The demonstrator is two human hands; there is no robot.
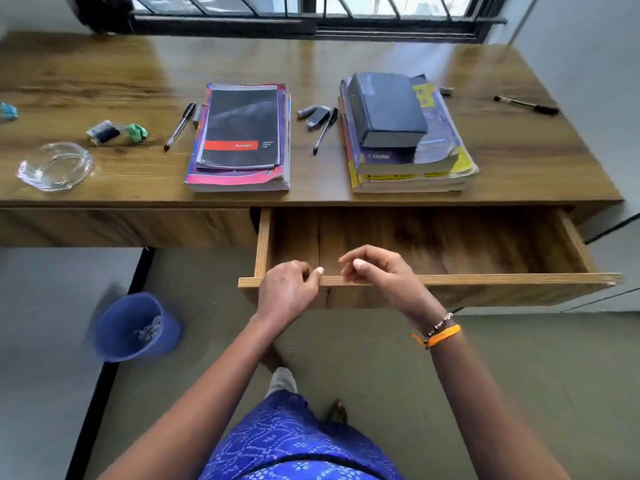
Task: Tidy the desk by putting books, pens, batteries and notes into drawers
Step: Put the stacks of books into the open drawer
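One head-worn wide-angle camera looks forward and steeply down from above, close to the hands (332, 282), facing the worktop (104, 81) and window (311, 12).

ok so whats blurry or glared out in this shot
Head view: the blue bin at lower left is smeared by motion blur; window light puts pale glare on the far desk top; the wide lens bows the desk's front edge; the left book stack and both hands on the open drawer stay fairly sharp.
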